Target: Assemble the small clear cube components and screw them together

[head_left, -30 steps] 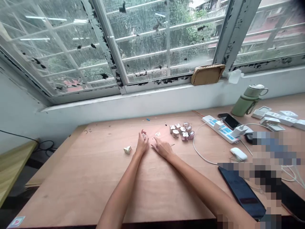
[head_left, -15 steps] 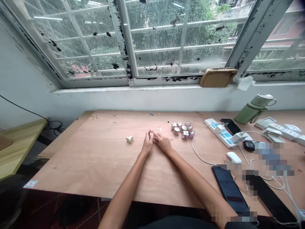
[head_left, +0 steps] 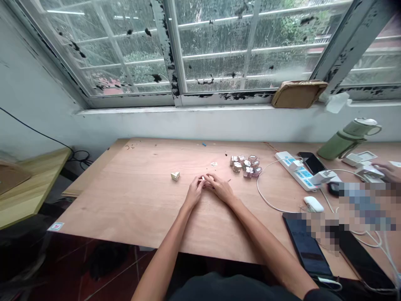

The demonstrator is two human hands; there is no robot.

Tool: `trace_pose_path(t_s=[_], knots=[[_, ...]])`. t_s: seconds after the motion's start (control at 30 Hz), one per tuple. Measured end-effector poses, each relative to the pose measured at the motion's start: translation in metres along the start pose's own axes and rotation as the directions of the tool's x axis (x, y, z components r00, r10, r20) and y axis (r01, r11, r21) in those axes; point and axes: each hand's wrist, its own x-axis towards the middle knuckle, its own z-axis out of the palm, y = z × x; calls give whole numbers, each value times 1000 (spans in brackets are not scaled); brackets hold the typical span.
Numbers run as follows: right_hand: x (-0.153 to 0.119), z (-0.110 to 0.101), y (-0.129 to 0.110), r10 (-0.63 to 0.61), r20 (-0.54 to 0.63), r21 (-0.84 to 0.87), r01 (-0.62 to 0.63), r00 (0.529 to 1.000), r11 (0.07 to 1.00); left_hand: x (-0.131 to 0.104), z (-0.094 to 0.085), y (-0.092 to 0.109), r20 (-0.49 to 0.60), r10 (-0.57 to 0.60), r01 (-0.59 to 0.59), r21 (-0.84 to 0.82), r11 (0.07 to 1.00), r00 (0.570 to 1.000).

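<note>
My left hand (head_left: 194,192) and my right hand (head_left: 221,188) meet over the middle of the wooden table (head_left: 131,205), fingertips almost touching. Both have bent, closed fingers. Between the fingertips shows a small white piece (head_left: 203,178); whatever else they hold is hidden. A thin dark sliver pokes out beyond my right fingers. Just past the hands lie little white paper bits (head_left: 214,164). To the left stands a small pale-yellow block (head_left: 175,176). On the right, several small faceted jars with white labels (head_left: 247,167) are grouped closely.
A white power strip (head_left: 296,171) with plugs and cables lies to the right, near phones (head_left: 308,244), a white earbud case (head_left: 313,204) and a green bottle (head_left: 347,140). Another person's hand (head_left: 388,171) is over white boxes (head_left: 368,171) at far right. The window wall borders the back.
The view has shifted slightly, so the table sits a little differently. My hands stay together, and the white piece now shows between the fingertips. Another person's hand has appeared at the right.
</note>
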Motion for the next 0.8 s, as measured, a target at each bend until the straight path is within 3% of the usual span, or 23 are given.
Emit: trace_pose_path(t_s=[0.3,0.8], knots=[[-18,7,-4,27,-95,-43,-32,995,999,-2,2,6,70,46,-55,120,991,996],[-21,5,-9,-28,-168,-153,2,985,988,-4,4,7,95,3,-19,168,986,995]])
